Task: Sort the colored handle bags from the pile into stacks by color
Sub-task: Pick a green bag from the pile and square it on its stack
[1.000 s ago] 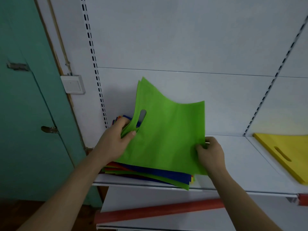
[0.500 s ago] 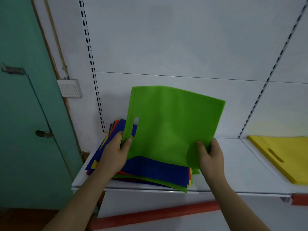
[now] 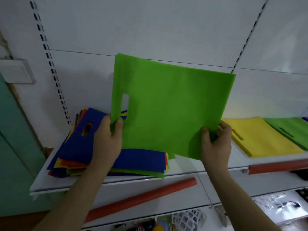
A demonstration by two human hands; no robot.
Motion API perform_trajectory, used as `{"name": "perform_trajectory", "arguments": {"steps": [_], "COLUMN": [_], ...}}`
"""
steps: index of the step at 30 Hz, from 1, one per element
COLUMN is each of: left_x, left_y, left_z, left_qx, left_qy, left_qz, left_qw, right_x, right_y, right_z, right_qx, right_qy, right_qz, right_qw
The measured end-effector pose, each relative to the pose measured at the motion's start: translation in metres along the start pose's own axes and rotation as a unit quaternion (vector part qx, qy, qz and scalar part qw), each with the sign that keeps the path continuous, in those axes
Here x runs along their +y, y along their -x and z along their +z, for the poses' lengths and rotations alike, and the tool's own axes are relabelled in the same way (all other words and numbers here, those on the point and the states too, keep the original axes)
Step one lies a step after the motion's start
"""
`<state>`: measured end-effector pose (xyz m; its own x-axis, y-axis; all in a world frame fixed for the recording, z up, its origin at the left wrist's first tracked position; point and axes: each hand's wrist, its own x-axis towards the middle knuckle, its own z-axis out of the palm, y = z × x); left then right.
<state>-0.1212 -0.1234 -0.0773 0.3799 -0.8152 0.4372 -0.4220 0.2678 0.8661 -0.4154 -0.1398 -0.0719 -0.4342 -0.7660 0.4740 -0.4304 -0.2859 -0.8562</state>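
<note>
Green bag is now hanging clear of the mixed pile, shifted right versus half a second ago, and the view is panning with it — a green stack is now showing at far right beyond the yellow stack. My read: pickup is finished and the carry toward the green stack is underway; placement not yet done. Left hand is pinching the bag's left edge just below the handle slot, thumb in front, fingers behind. Right hand is pinching the lower right corner, thumb pressing on the front face, fingers curling behind. Bag is hanging upright and nearly flat above the shelf, slightly tilted, top edge looking layered — could be more than one bag, can't tell. Fabric is thin, matte, holding its shape. Blue bag is topping the remaining pile.
</note>
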Motion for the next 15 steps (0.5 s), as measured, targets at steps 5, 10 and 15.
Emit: {"name": "perform_trajectory", "arguments": {"steps": [5,10,15], "left_x": [0.016,0.048,0.105], "left_y": [0.015,0.04,0.074], "left_z": [0.057,0.128,0.211], "left_qx": [-0.04,-0.069,-0.056], "left_qy": [-0.005,0.001,0.042], "left_qz": [-0.005,0.025,0.013], "left_qw": [0.999,0.997,0.997], "right_x": [0.024,0.056,0.098], "right_y": [-0.007,-0.018,-0.037], "right_z": [-0.061,-0.138,-0.228], "right_qx": [0.049,0.119,0.124], "right_qy": [0.026,0.059,0.122], "right_qz": [0.004,0.018,-0.034], "right_qw": [0.998,0.991,0.984]}}
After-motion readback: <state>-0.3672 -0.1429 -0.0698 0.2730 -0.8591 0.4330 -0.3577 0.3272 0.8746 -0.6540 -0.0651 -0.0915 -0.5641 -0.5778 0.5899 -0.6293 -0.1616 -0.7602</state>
